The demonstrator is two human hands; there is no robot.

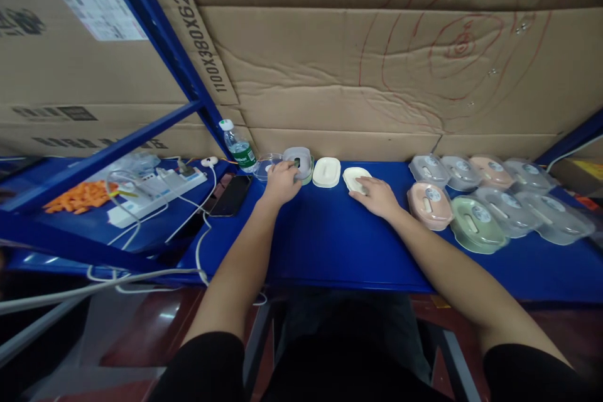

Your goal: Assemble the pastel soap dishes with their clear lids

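Cream dishes (326, 172) on blue tabletop (325, 239), cardboard (301, 75) behind; hands (282, 183) (378, 196) half-curled, grip unclear.

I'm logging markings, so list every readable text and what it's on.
"1100X380X62": cardboard strip; digits above it are cut off.
"bon": end of the wording on the green bottle label; the rest is unclear.
Too small or blurred: white sheet, left carton's print, round stickers, red scrawl.

On the table (325, 239), two trays (326, 173) sit between bottle (242, 152) and lidded containers (478, 225).
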